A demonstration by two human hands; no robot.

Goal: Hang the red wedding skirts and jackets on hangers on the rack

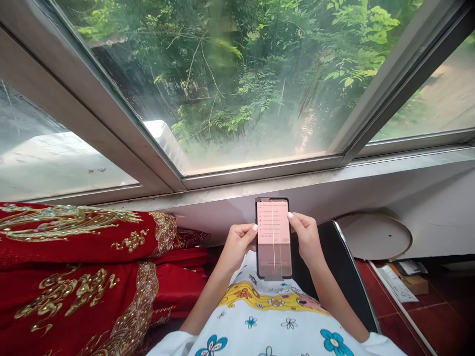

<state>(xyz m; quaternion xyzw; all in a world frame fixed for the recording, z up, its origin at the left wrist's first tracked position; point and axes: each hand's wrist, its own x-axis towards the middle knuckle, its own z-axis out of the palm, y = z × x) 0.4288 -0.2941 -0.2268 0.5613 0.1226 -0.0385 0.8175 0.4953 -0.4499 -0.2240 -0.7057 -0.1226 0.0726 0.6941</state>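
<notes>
A smartphone [273,238] is gripped upright by its edges between the left hand [239,245] and right hand [306,238], above a floral top [274,309]; its pinkish screen's writing is too small to read.

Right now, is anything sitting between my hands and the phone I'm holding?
Nothing visible stands in the way: your left hand and your right hand are directly on the phone, one at each side edge.
</notes>
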